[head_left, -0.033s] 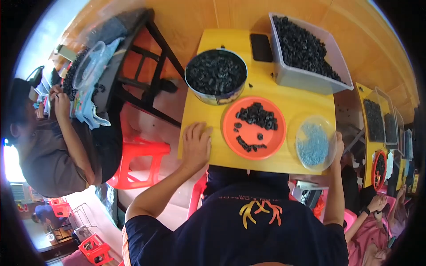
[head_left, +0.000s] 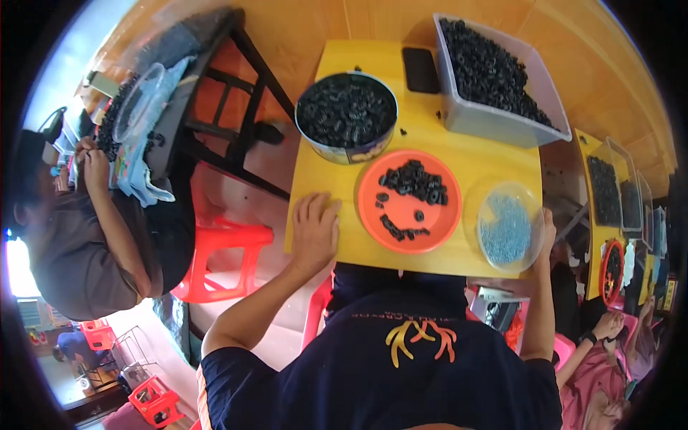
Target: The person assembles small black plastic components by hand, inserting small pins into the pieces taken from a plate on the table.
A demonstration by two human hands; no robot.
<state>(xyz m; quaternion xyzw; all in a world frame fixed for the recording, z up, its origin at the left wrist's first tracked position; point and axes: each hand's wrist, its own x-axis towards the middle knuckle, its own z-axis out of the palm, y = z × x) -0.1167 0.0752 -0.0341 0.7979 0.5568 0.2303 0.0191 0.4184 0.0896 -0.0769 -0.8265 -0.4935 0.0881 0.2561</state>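
Note:
My left hand (head_left: 315, 226) lies on the left edge of the yellow table (head_left: 444, 265), fingers stretched and slightly spread, holding nothing. At the right edge, my right hand (head_left: 548, 236) rests beside a clear round bowl (head_left: 539, 252) of small silvery-blue metal pieces (head_left: 505, 233); most of its fingers are hard to make out. Between my hands sits a round orange plate (head_left: 401, 244). Small black ring-like parts (head_left: 412, 180) are heaped at its back, with a few more loose and in a curved row near its front.
Behind the plate stand a round tin (head_left: 349, 154) and a grey bin (head_left: 494, 131), both full of black parts. A black phone (head_left: 421, 70) lies between them. At left a person (head_left: 86, 251) works at a dark table (head_left: 186, 107). Red stools (head_left: 229, 251) stand nearby.

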